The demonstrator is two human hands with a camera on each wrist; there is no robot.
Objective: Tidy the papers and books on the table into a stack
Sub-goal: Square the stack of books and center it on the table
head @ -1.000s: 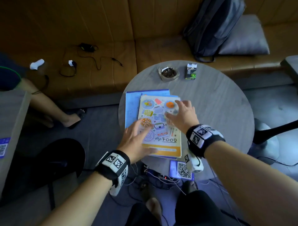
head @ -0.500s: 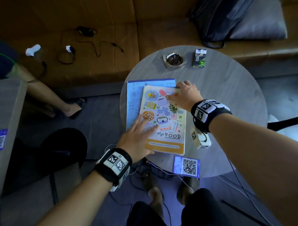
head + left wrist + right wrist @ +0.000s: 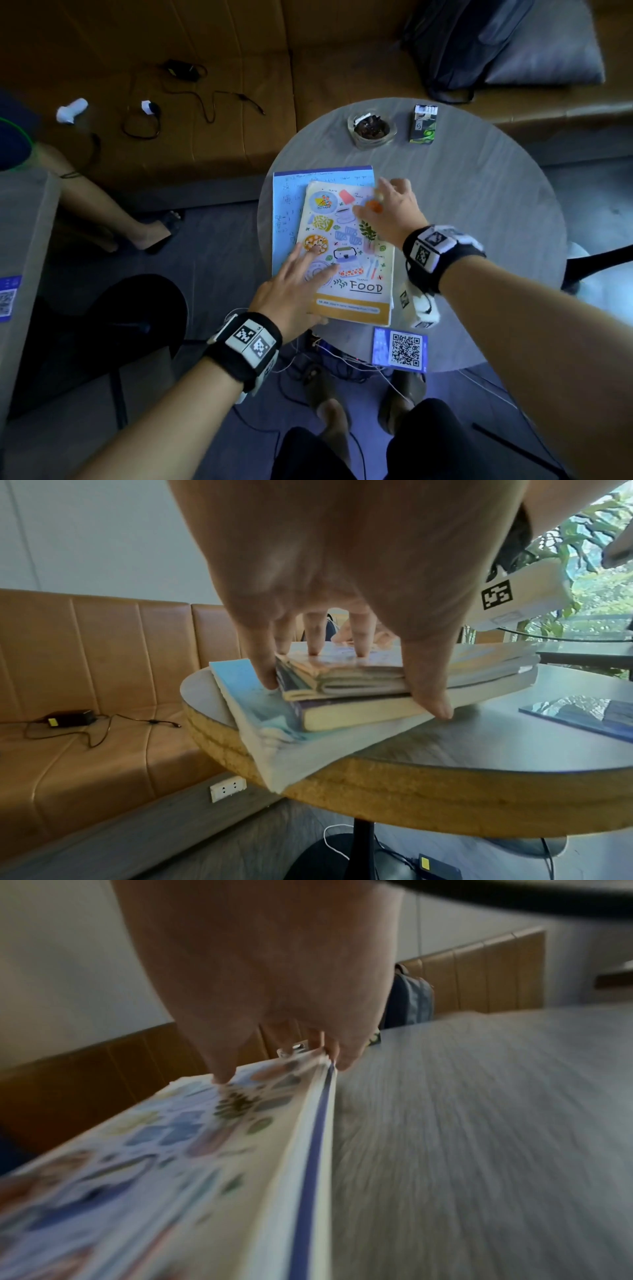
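Note:
A stack lies on the round grey table (image 3: 479, 212), with the illustrated FOOD book (image 3: 356, 277) on top. Under it sit other books and, at the bottom, a blue written sheet (image 3: 286, 198) that sticks out to the left and far side. My left hand (image 3: 301, 287) rests flat on the cover's near-left part, fingers spread. In the left wrist view my left hand (image 3: 342, 588) straddles the stack (image 3: 359, 696), thumb against its near edge. My right hand (image 3: 390, 209) is at the far-right corner. The blurred right wrist view shows the thumb (image 3: 222, 1074) on the cover and the fingers against the side edge.
An ashtray (image 3: 372, 130) and a cigarette pack (image 3: 423, 125) stand at the table's far side. A blue QR card (image 3: 400, 349) lies at the near edge. A backpack (image 3: 455, 44), a cushion and cables lie on the brown sofa; another person's leg (image 3: 102, 212) is at left.
My right hand slid from the middle of the FOOD cover to its far-right corner. The top book turned slightly. My left hand kept pressing the near-left part.

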